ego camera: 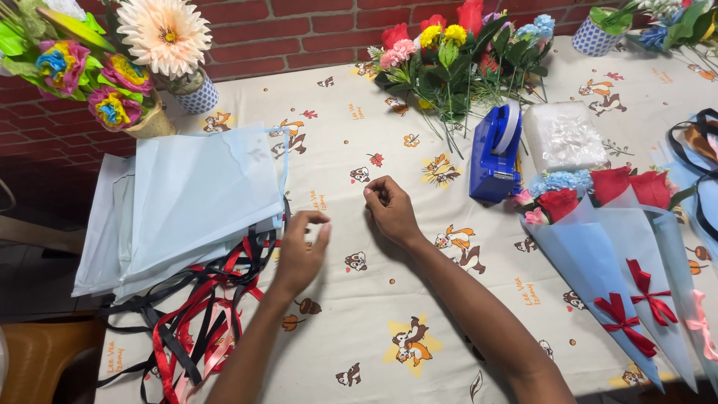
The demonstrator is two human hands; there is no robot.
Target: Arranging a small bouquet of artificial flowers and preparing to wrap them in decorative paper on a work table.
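- Looking down from the head camera, I see my two hands over the middle of the bench [359, 112], which wears a cream cloth printed with small cartoon animals.
- My left hand [299, 251] hovers with fingers loosely curved and thumb apart from them, closed on nothing that I can make out, just beside the edge of the stack of pale blue wrapping sheets [187, 206].
- Its wrist lies over the tangle of red, black and pink ribbons [198, 314] that trails out from under those sheets toward the near edge.
- My right hand [390, 209] rests on the cloth with fingers curled in toward the thumb; whether it pinches something small I cannot tell.
- The two hands are near each other but not touching.
- Beyond the right hand stands a blue tape dispenser [495, 153], with a clear packet of white material [562, 136] just beside it.
- Behind the dispenser lies a bunch of loose artificial flowers [464, 45] in red, pink, yellow and blue.
- To the right lie finished bouquets [598, 224], pale blue cones holding red and blue flowers, tied with red bows.
- At the far left corner stand potted paper flowers [112, 60] against the brick wall [299, 30].
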